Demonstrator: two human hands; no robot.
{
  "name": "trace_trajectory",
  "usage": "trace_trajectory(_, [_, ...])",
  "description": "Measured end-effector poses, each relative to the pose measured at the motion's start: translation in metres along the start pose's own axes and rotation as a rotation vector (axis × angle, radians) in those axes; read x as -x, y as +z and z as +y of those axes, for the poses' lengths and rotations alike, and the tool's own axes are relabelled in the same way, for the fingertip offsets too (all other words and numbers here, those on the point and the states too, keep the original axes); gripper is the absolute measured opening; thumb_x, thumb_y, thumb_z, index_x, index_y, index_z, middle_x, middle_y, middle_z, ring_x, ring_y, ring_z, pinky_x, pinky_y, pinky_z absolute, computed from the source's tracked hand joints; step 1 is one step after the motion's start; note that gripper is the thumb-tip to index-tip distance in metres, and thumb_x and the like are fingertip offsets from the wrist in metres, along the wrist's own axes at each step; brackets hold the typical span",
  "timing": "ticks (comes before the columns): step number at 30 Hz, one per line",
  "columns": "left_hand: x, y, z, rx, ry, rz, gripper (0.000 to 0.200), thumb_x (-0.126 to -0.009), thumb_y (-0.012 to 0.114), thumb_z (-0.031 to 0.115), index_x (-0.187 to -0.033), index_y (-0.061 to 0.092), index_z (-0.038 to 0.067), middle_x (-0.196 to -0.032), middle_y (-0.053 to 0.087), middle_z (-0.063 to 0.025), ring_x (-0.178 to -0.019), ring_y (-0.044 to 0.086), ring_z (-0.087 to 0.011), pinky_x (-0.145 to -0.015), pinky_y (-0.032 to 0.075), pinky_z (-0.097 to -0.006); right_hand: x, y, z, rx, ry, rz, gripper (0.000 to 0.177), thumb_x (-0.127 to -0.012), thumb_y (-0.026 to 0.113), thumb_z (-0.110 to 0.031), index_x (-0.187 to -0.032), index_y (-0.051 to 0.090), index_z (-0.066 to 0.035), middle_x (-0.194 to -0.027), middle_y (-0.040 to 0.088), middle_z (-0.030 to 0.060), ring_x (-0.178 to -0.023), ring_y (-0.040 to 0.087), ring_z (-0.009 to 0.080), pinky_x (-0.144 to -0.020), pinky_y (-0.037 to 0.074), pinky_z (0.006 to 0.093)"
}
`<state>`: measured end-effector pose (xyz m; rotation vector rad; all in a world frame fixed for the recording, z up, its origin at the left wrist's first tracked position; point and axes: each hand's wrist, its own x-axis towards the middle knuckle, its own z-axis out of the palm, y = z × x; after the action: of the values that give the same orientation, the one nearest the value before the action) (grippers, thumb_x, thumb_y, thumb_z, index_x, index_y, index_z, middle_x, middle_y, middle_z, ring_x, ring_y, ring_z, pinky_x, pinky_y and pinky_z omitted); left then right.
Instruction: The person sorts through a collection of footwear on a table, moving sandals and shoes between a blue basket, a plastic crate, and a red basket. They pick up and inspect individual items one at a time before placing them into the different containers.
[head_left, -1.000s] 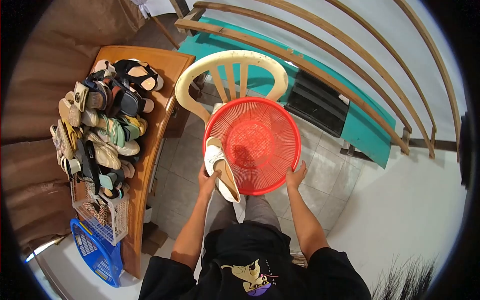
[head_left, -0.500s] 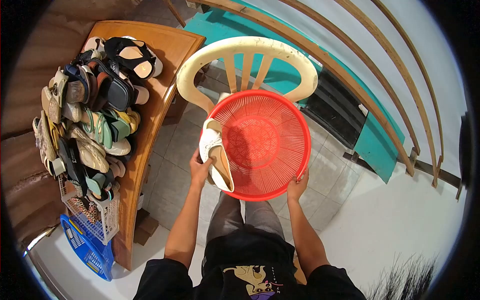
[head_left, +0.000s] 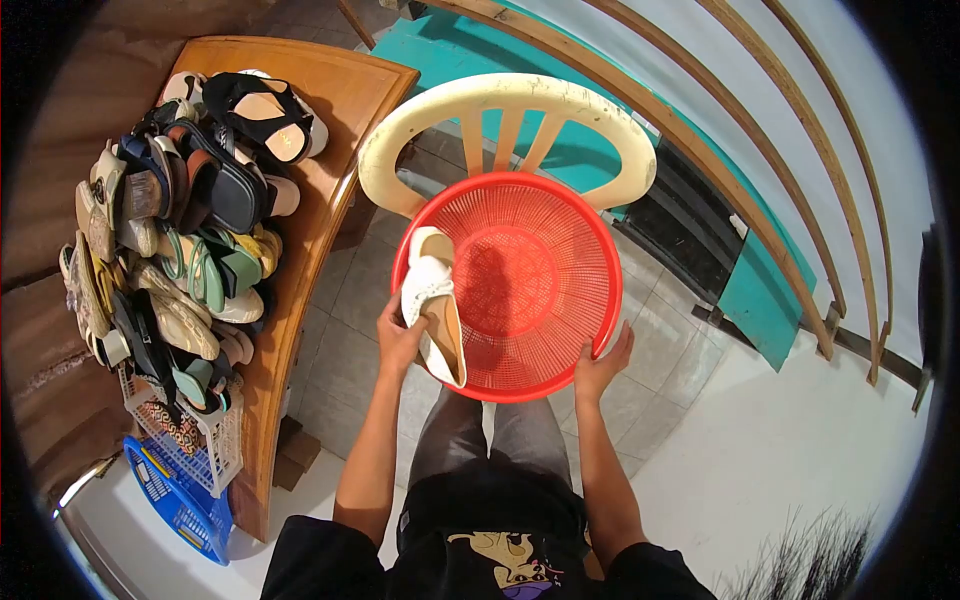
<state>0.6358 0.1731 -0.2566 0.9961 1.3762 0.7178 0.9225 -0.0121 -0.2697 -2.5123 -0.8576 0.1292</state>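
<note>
A round red plastic basket stands in front of me on a cream plastic chair. My left hand is closed on a pair of white lace-up flat shoes at the basket's left side. Its thumb reaches into the tan opening of the upper shoe, and the other fingers are hidden. The shoes overlap the left part of the rim, toes pointing away from me. At the lower right rim is my right hand, open, its thumb by the red edge and its fingers stretched outside it.
A wooden table on the left carries a heap of sandals and shoes. Below its near end are a white crate and a blue basket. Wooden rails and a teal board lie beyond the chair.
My right hand's fingers have loosened from the basket rim and stretched outward. The shoes have shifted slightly inward over the basket, still in my left hand.
</note>
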Motion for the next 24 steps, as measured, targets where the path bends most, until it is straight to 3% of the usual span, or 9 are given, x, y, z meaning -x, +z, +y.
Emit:
trace_trajectory(2, [0.010, 0.013, 0.017, 0.089, 0.013, -0.063, 0.058, -0.079, 0.068, -0.007, -0.135, 0.056, -0.003, -0.118, 0.068, -0.0082, -0.104, 0.065, -0.0153, -0.093, 0.050, -0.0300, -0.012, -0.002, -0.030, -0.004, -0.036, 0.029, 0.074, -0.085, 0.074, -0.010, -0.150, 0.038, -0.004, -0.148, 0.044, 0.0240, -0.135, 0.047, 0.0345, -0.107, 0.043, 0.0462])
trace_trajectory(4, [0.013, 0.024, 0.024, 0.165, -0.100, -0.142, 0.054, -0.081, 0.072, -0.005, -0.133, 0.056, -0.003, -0.118, 0.068, -0.0081, -0.106, 0.064, -0.0161, -0.094, 0.050, -0.0315, -0.020, 0.004, -0.055, -0.847, 0.163, -0.471, 0.081, -0.084, 0.078, -0.017, -0.152, 0.035, -0.003, -0.150, 0.041, 0.0218, -0.136, 0.045, 0.0323, -0.110, 0.041, 0.0480])
trace_trajectory(6, [0.008, 0.038, 0.013, 0.194, -0.165, -0.156, 0.051, -0.082, 0.073, -0.002, -0.130, 0.058, -0.002, -0.118, 0.068, -0.0083, -0.107, 0.064, -0.0171, -0.094, 0.050, -0.0330, -0.031, 0.006, -0.089, -1.031, 0.269, -0.871, 0.085, -0.085, 0.079, -0.023, -0.154, 0.033, -0.003, -0.150, 0.043, 0.0195, -0.133, 0.047, 0.0299, -0.111, 0.039, 0.0460])
trace_trajectory(9, [-0.009, 0.060, -0.007, 0.294, -0.279, -0.161, 0.048, -0.084, 0.072, 0.000, -0.130, 0.056, -0.002, -0.119, 0.066, -0.0103, -0.108, 0.063, -0.0193, -0.096, 0.049, -0.0338, -0.043, 0.030, -0.110, -0.918, 0.213, -1.078, 0.084, -0.088, 0.077, -0.024, -0.156, 0.031, -0.004, -0.151, 0.044, 0.0199, -0.134, 0.048, 0.0288, -0.111, 0.040, 0.0400])
trace_trajectory(12, [-0.028, 0.075, -0.034, 0.270, -0.335, -0.168, 0.049, -0.086, 0.065, 0.000, -0.134, 0.052, -0.002, -0.125, 0.063, -0.0123, -0.112, 0.061, -0.0214, -0.099, 0.048, -0.0347, -0.040, 0.083, -0.111, -0.968, -0.006, -0.962, 0.084, -0.088, 0.076, -0.025, -0.157, 0.031, -0.006, -0.152, 0.043, 0.0212, -0.138, 0.045, 0.0280, -0.113, 0.038, 0.0383])
trace_trajectory(14, [-0.037, 0.084, -0.048, 0.297, -0.341, -0.109, 0.051, -0.085, 0.058, -0.002, -0.136, 0.050, -0.002, -0.129, 0.061, -0.0130, -0.116, 0.058, -0.0223, -0.101, 0.047, -0.0355, -0.034, 0.108, -0.107, -0.968, 0.062, -1.000, 0.078, -0.092, 0.071, -0.025, -0.156, 0.031, -0.005, -0.154, 0.042, 0.0226, -0.143, 0.040, 0.0303, -0.115, 0.035, 0.0399])
trace_trajectory(16, [-0.044, 0.090, -0.070, 0.196, -0.295, -0.143, 0.058, -0.088, 0.052, 0.001, -0.144, 0.038, 0.000, -0.130, 0.056, -0.0166, -0.119, 0.055, -0.0241, -0.104, 0.044, -0.0373, -0.025, 0.137, -0.096, -0.733, 0.011, -0.993, 0.072, -0.099, 0.061, -0.019, -0.159, 0.024, -0.008, -0.159, 0.035, 0.0200, -0.148, 0.033, 0.0313, -0.119, 0.029, 0.0392])
trace_trajectory(19, [-0.051, 0.098, -0.083, 0.074, -0.332, 0.024, 0.068, -0.088, 0.048, 0.000, -0.146, 0.015, 0.007, -0.131, 0.049, -0.0246, -0.120, 0.053, -0.0296, -0.102, 0.045, -0.0391, -0.016, 0.155, -0.089, -0.590, 0.035, -0.967, 0.060, -0.101, 0.053, -0.017, -0.155, 0.029, -0.006, -0.152, 0.042, 0.0244, -0.141, 0.041, 0.0393, -0.115, 0.034, 0.0441])
trace_trajectory(24, [-0.065, 0.099, -0.132, 0.048, -0.339, 0.147, 0.062, -0.082, 0.054, -0.003, -0.139, 0.029, 0.001, -0.124, 0.052, -0.0239, -0.113, 0.057, -0.0299, -0.096, 0.049, -0.0357, -0.011, 0.182, -0.090, -0.429, 0.044, -0.953, 0.051, -0.101, 0.048, -0.014, -0.150, 0.031, -0.009, -0.141, 0.050, 0.0302, -0.125, 0.051, 0.0512, -0.102, 0.043, 0.0550])
